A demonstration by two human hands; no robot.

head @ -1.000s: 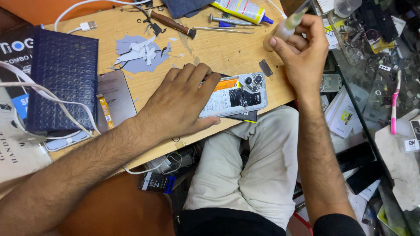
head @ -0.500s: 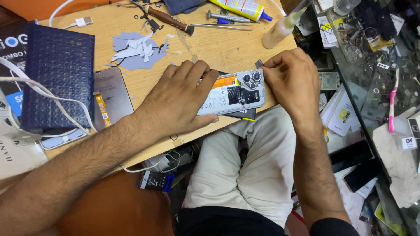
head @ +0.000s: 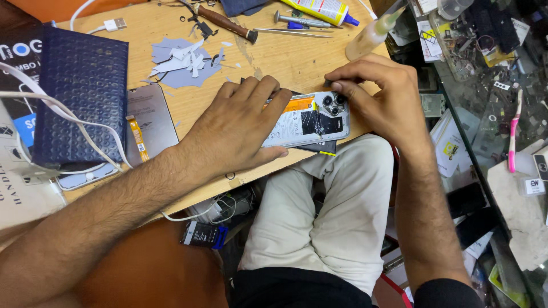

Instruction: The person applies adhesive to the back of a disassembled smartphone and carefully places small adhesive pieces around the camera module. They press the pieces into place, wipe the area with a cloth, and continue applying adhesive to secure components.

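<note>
Fingers (head: 341, 86) of the right hand (head: 382, 102) are pinched together at the camera end of an opened smartphone (head: 311, 120), on a small dark part too small to identify. The left hand (head: 237, 128) lies flat, fingers spread, pressing the phone's other end down. The phone rests back-side up at the near edge of the wooden table (head: 285, 57). Behind it lie a screwdriver (head: 222, 21), tweezers (head: 297, 32), a glue tube (head: 321, 9) and a squeeze bottle (head: 371, 35). A blue bubble pouch (head: 80, 94) sits well apart, far left.

Blue padded pouch (head: 80, 94) at left; yellow glue tube (head: 321, 9) at desk top
</note>
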